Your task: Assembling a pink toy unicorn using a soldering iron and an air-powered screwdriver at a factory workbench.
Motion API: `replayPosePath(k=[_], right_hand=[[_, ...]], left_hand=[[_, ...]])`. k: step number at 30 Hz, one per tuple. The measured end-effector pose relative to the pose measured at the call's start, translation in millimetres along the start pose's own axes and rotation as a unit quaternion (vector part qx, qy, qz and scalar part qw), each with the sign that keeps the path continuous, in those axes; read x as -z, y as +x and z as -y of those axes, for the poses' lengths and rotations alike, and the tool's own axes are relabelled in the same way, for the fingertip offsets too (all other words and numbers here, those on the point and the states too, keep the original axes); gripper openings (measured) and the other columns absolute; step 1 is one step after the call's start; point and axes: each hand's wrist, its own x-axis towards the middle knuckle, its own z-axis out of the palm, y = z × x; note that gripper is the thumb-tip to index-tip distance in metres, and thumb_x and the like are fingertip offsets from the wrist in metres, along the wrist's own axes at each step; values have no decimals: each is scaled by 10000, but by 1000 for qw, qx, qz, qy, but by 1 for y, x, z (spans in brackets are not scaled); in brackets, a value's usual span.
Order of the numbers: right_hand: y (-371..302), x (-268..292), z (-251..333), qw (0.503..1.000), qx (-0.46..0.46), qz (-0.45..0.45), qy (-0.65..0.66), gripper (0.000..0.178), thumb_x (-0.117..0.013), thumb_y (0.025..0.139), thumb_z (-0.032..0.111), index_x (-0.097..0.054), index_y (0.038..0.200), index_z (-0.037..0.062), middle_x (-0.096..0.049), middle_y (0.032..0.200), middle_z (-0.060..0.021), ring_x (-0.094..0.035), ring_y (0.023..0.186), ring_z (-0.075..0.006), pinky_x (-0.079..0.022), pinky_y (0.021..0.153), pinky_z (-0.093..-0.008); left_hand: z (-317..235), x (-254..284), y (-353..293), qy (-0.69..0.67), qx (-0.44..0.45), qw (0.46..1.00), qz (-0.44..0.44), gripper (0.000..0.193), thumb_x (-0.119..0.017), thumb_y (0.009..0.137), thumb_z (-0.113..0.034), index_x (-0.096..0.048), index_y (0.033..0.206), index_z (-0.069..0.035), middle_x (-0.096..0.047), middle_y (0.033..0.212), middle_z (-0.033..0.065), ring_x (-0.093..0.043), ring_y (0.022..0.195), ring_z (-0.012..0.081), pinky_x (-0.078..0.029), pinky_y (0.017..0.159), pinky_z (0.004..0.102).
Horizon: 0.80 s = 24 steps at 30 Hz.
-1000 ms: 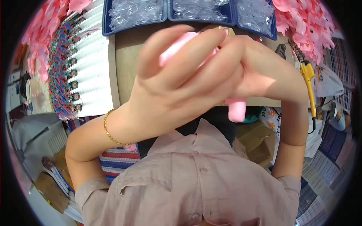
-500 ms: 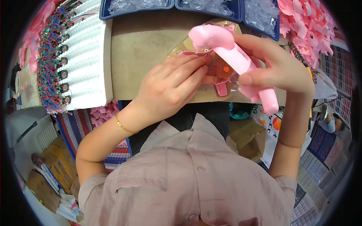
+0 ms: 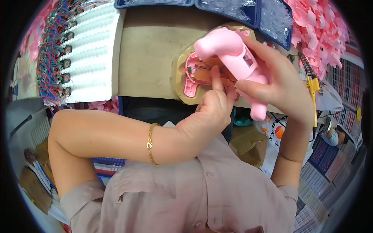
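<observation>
My right hand [image 3: 278,77] grips a glossy pink plastic toy shell [image 3: 233,58] with a rounded head and a rectangular cutout, tilted above the bench. Beneath it, a matching pink shell half [image 3: 190,90] lies hollow side up in a tan fixture [image 3: 179,79]. Thin coloured wires [image 3: 202,66] and a small red part [image 3: 186,70] show inside that half, around an orange-brown interior. My left hand [image 3: 211,106] reaches in from the near side, its index finger stretched out onto the wired interior. Its other fingertips are partly hidden by the held shell.
On the left, a white ribbed foam tray [image 3: 95,54] carries wired round speakers [image 3: 66,63]. Blue bins [image 3: 256,15] of clear plastic parts line the back. Pink parts [image 3: 314,35] pile up at the back right, near a yellow tool [image 3: 313,87] on a coiled cord.
My left hand has swung toward me and right, turning from a pinch near the wires to an outstretched finger. The held shell has tilted, uncovering more of the lower half.
</observation>
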Motion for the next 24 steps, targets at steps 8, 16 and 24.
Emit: replayPosePath(k=[8, 16, 24], right_hand=[[26, -11, -28, 926, 278, 43, -253, 675, -751, 612, 173, -537, 1236, 32, -592, 1155, -148, -515, 1137, -344, -363, 1030, -422], [25, -18, -21, 913, 265, 7, -310, 626, -694, 611, 95, -550, 1219, 64, -585, 1126, -147, -524, 1098, -372, -392, 1004, -432], [24, -11, -16, 926, 218, 33, -305, 683, -738, 593, 154, -555, 1243, 55, -564, 1218, -126, -481, 1164, -359, -363, 1035, -434]], left_hand=[[24, -36, -57, -535, 73, 833, -123, 294, -632, 742, -133, -651, 1033, -99, -598, 1008, 73, -584, 718, 170, -492, 593, 277], [29, -61, -58, -504, 293, 789, -196, 263, -702, 740, -89, -662, 1000, -75, -599, 1012, 48, -576, 887, 238, -470, 759, 349], [55, -62, -34, -552, 248, 770, -201, 341, -701, 768, -84, -629, 1098, -34, -598, 1081, 117, -579, 945, 295, -473, 789, 359]])
